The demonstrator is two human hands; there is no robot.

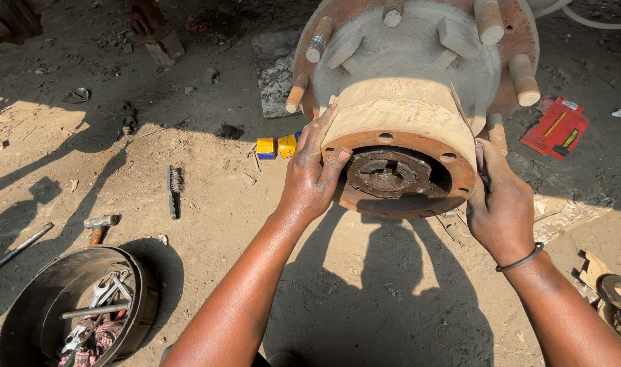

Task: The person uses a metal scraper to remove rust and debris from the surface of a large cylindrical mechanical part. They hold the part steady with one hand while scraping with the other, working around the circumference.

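Observation:
A big rusty wheel hub (406,115) with several thick studs faces me, its round open end showing a greasy axle nut and bearing (387,174) inside. My left hand (312,178) rests flat on the hub's left side, thumb on the rim by the opening. My right hand (499,204) is at the hub's right rim and pinches a thin flat piece, perhaps a blade or gasket strip (468,129), against the rim edge. A dark bangle circles my right wrist.
Dusty ground all round. A brake drum (142,299) at lower left holds spanners and a rag. A hammer (98,225), a wire brush (174,190), a long bar (17,250), small yellow-blue boxes (276,146), a red packet (557,126) and a bearing (620,295) lie about.

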